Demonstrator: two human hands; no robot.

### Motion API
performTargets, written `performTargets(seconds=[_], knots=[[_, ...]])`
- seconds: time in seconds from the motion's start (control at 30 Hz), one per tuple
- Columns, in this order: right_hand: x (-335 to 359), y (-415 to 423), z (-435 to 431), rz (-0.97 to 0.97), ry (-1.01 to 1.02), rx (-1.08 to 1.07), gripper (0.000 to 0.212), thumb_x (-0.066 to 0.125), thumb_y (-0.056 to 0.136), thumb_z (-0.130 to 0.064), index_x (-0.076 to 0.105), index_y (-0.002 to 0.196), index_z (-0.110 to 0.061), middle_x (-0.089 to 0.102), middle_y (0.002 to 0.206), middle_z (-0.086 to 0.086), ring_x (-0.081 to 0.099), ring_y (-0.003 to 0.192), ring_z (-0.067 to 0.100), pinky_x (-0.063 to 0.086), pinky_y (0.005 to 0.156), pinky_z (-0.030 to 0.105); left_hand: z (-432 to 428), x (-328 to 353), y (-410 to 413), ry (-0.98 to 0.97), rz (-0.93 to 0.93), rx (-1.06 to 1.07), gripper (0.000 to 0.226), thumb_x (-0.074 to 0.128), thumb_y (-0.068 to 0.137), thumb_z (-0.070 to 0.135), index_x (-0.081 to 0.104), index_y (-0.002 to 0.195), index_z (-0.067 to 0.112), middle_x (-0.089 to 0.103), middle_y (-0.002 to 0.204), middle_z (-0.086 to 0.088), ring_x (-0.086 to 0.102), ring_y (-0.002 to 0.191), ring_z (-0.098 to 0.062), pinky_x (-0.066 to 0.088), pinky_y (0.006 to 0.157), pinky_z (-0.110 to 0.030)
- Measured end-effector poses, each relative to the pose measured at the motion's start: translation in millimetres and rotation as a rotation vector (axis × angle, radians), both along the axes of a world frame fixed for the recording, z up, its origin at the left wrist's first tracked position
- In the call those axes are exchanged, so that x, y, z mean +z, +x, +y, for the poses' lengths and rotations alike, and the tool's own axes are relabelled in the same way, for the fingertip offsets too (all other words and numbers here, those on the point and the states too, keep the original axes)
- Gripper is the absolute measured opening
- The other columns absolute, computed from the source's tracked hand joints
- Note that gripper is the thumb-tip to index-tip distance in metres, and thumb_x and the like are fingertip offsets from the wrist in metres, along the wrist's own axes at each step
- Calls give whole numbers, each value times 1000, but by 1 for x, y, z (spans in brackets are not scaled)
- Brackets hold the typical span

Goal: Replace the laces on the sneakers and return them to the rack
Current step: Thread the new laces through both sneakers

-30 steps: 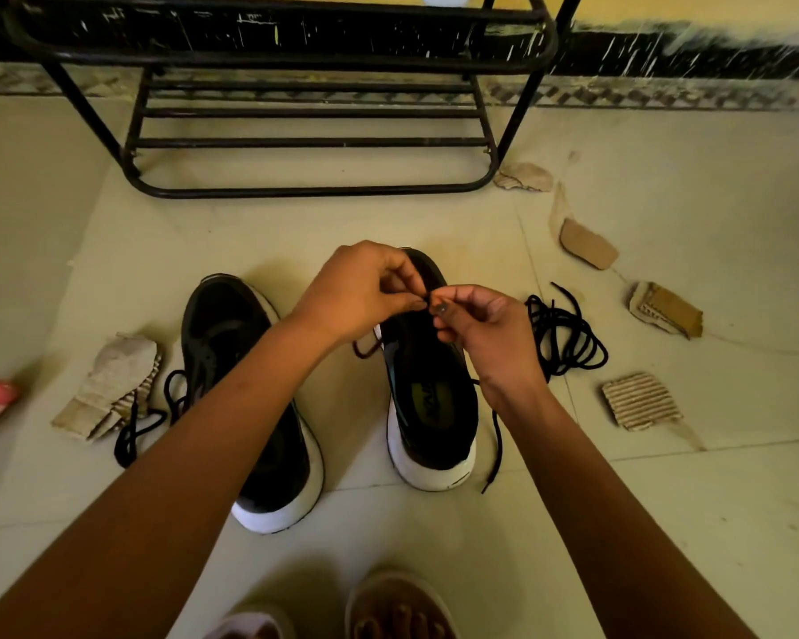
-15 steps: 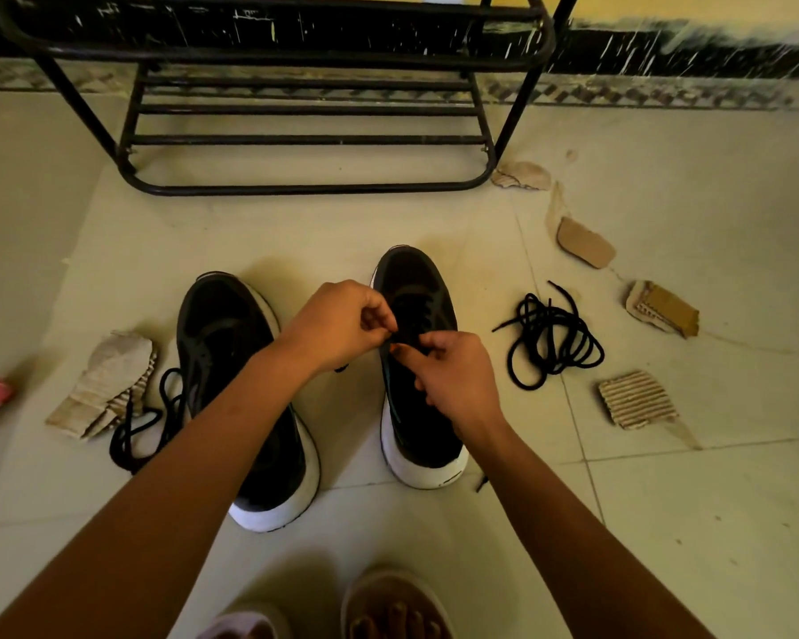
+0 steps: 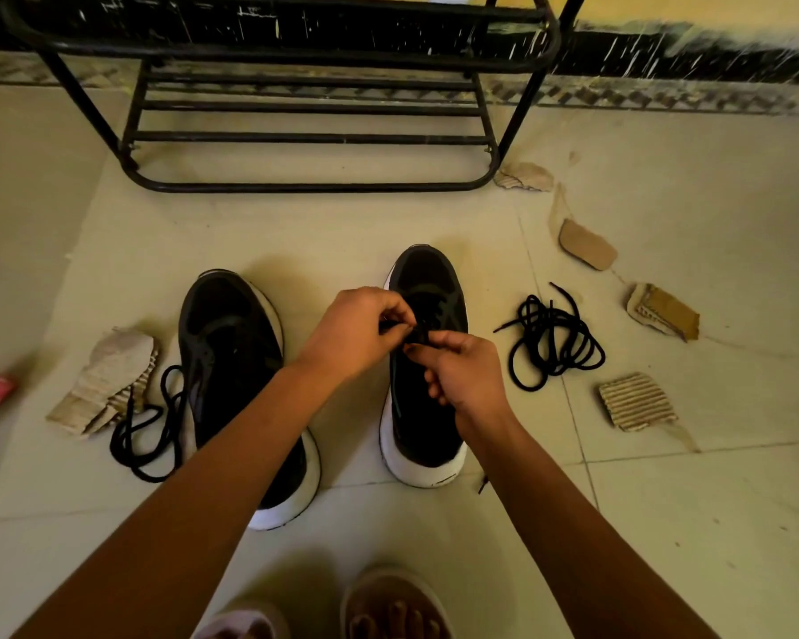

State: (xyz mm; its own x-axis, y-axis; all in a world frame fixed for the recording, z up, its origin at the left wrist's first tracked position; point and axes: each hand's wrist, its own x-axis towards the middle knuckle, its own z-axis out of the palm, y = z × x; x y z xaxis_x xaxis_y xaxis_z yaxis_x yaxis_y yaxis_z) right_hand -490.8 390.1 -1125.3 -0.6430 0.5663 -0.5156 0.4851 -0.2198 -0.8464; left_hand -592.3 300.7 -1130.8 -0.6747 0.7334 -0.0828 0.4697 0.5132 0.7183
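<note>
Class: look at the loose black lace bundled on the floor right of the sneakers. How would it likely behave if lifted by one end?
The loose lace lies in slack overlapping loops, so it is probably floppy and would dangle. Those crossed loops may snag into a tangle. It looks thin, so likely very light.

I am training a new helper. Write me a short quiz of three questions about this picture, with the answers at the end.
1. True or false: the left hand and the right hand both pinch the lace at the right sneaker.
2. Where does the loose lace coil lie? A. on a shelf. B. right of that sneaker. C. inside that sneaker.
3. Fill in: the left sneaker stands on the ___.
Key: 1 true; 2 B; 3 floor.
</note>
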Motion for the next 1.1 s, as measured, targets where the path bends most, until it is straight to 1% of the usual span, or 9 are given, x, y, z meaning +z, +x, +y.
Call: performTargets(seconds=[0.07,0.2,0.3,0.53,0.7,0.83,0.9,0.97,1.1], knots=[[0,0,0,14,-4,-9,11,69,83,-7,68,77,-16,45,39,-5,36,31,4,30,34,15,1,0,1,-19,58,-20,12,65,84,10,71,94,11,66,93,-1,59,81,-8,38,69,-2],[-1,1,0,32,-3,-14,8,70,82,-9,70,83,-17,46,40,-5,37,31,5,32,35,15,5,3,3,-75,142,-77,14,61,87,12,69,99,11,64,101,-6,62,91,-18,48,82,-27],[-1,3,-1,54,23,39,10,68,84,-12,68,85,-22,50,43,-5,41,33,4,36,37,16,5,4,3,-88,160,-96,16,61,87,12,69,101,12,64,102,-7,62,92,-19,49,84,-30],[1,8,11,69,-128,34,23,40,98,-7,62,105,-8,58,52,1,52,38,11,40,37,18,1,-3,4,25,53,45,10,70,81,12,67,90,15,66,84,5,63,81,-9,48,76,-21],[-2,6,12,17,128,153,13,49,97,-10,60,96,-18,61,56,2,56,39,10,46,40,20,0,-5,2,35,-7,71,7,71,81,15,73,88,16,68,84,8,56,75,0,35,66,0],[-4,6,12,1,267,170,11,51,97,-14,61,97,-17,62,59,1,58,42,10,47,42,20,-2,-5,2,27,-24,57,13,67,85,14,75,94,18,69,91,10,54,77,5,32,67,5],[-5,6,11,5,299,143,9,52,96,-14,58,101,-18,63,61,1,59,43,9,49,42,20,-2,-7,3,20,24,45,15,66,86,14,74,97,19,71,97,6,59,85,0,37,73,0],[-6,6,10,8,314,115,9,54,95,-14,56,102,-19,64,63,1,59,42,8,49,42,20,-1,-10,6,-8,87,58,15,65,86,18,71,99,23,70,99,1,62,92,-10,45,81,-18],[-8,6,10,-17,304,146,12,52,96,-13,61,94,-20,64,62,0,58,42,6,49,43,19,4,-10,11,-54,196,73,13,64,86,24,71,96,24,69,99,3,54,98,-20,43,85,-36]])
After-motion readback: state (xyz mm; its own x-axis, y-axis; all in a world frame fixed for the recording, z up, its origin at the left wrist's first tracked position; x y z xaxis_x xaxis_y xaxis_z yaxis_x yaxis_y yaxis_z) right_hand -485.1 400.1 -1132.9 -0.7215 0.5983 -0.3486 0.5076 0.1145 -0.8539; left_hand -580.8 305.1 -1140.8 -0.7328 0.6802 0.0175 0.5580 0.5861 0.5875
